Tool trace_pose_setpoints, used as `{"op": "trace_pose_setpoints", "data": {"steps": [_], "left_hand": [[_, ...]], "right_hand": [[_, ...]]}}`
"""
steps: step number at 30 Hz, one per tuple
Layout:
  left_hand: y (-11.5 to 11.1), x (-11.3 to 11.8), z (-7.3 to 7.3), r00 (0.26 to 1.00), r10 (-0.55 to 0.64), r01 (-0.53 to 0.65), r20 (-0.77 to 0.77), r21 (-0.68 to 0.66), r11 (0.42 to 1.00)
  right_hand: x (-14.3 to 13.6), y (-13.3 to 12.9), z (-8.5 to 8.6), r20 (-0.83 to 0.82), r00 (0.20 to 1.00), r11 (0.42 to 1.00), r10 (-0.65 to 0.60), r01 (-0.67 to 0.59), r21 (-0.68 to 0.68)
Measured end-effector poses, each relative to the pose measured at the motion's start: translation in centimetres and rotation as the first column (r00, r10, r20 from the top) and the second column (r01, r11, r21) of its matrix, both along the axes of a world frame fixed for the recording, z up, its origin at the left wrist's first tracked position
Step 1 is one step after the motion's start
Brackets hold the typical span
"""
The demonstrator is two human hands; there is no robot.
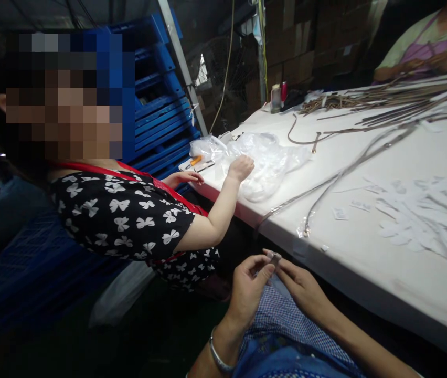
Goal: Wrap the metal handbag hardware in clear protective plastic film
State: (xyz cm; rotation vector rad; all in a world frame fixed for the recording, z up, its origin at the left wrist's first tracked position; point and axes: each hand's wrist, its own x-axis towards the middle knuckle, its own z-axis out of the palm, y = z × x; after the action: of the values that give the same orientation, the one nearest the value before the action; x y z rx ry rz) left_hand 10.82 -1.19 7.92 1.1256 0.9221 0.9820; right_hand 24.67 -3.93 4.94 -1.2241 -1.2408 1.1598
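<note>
My left hand [249, 287] and my right hand [300, 283] meet in front of my lap, just off the table's near edge. Between their fingertips they pinch a small greyish strap end [274, 258] with a shiny, metal-looking tip. The rest of this piece is hidden by my fingers. A pale, see-through strip hangs below it. Nearest to my hands on the table lies a thin belt [314, 207], its gold-coloured buckle end in clear plastic.
The white table [357, 252] carries a heap of clear plastic bags [263, 168], scattered white tags [340, 213] and a pile of thin brown belts [389, 100]. A co-worker [129, 215] stands close on the left; another person [428, 47] works across the table. Blue pallets [160, 126] are stacked behind.
</note>
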Motion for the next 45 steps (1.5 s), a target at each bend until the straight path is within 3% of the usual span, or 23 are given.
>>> {"op": "trace_pose_setpoints", "data": {"steps": [4, 8, 12, 15, 18, 21, 24, 27, 30, 32, 33, 35, 37, 39, 42, 45], "left_hand": [[-0.1, 0.1, -0.5, 0.999, -0.019, 0.02, 0.046, -0.023, 1.0], [-0.6, 0.5, -0.9, 0.993, -0.039, 0.047, 0.109, -0.077, 0.996], [-0.9, 0.9, -1.3, 0.993, -0.034, 0.046, 0.116, -0.1, 0.994], [-1.0, 1.1, -1.6, 0.997, 0.005, 0.002, 0.073, -0.099, 0.995], [-0.9, 1.0, -1.8, 0.999, 0.013, -0.008, 0.048, -0.091, 0.996], [-0.8, 0.8, -1.9, 0.995, -0.089, 0.094, 0.046, -0.104, 0.99], [-0.6, 0.5, -1.9, 0.988, -0.14, 0.139, -0.061, -0.021, 0.99], [-0.1, -0.1, -1.9, 0.973, -0.115, 0.13, -0.2, 0.066, 0.989], [0.5, -1.1, -1.2, 0.937, -0.115, 0.166, -0.328, 0.13, 0.978], [0.8, -1.7, -0.3, 0.895, -0.16, 0.261, -0.416, 0.198, 0.945], [1.0, -1.9, 0.1, 0.868, -0.192, 0.325, -0.458, 0.232, 0.917], [1.2, -2.2, 1.0, 0.808, -0.247, 0.447, -0.534, 0.285, 0.848], [1.3, -2.3, 1.5, 0.757, -0.267, 0.531, -0.596, 0.324, 0.783], [1.4, -2.5, 1.6, 0.717, -0.272, 0.589, -0.642, 0.348, 0.73], [1.5, -2.9, 1.4, 0.684, -0.297, 0.64, -0.667, 0.352, 0.683], [1.5, -3.2, 1.2, 0.655, -0.351, 0.681, -0.669, 0.321, 0.659]], "right_hand": [[-0.2, -0.3, 0.3, -0.397, 0.916, 0.99, -0.048, -0.01, -0.143], [-0.7, -0.4, 1.0, -0.716, 0.678, 0.979, -0.165, 0.027, -0.2], [-0.7, -0.2, 1.6, -0.848, 0.49, 0.979, -0.202, 0.069, -0.193], [-0.5, -0.1, 1.7, -0.875, 0.437, 0.978, -0.209, 0.082, -0.193], [-0.3, -0.1, 1.9, -0.861, 0.458, 0.975, -0.22, 0.097, -0.198], [-0.3, 0.0, 2.3, -0.83, 0.508, 0.973, -0.229, 0.122, -0.194], [0.0, -0.1, 2.6, -0.804, 0.553, 0.976, -0.219, 0.13, -0.176], [1.4, -0.3, 2.8, -0.731, 0.668, 0.99, -0.14, 0.07, -0.125], [3.7, -0.2, 3.6, -0.458, 0.889, 0.999, -0.029, 0.033, 0.0], [5.0, 0.2, 4.3, -0.052, 0.999, 0.994, 0.015, -0.009, 0.113], [5.5, 0.4, 4.6, 0.167, 0.985, 0.986, 0.047, -0.072, 0.147], [5.8, 0.8, 5.0, 0.482, 0.863, 0.963, 0.152, -0.239, 0.125], [5.8, 1.0, 5.1, 0.588, 0.755, 0.928, 0.29, -0.371, 0.018], [5.5, 0.8, 5.2, 0.563, 0.706, 0.887, 0.429, -0.446, -0.118], [5.2, 0.4, 5.2, 0.364, 0.703, 0.791, 0.611, -0.522, -0.32], [4.9, -0.1, 5.2, 0.232, 0.715, 0.741, 0.66, -0.568, -0.358]]}}
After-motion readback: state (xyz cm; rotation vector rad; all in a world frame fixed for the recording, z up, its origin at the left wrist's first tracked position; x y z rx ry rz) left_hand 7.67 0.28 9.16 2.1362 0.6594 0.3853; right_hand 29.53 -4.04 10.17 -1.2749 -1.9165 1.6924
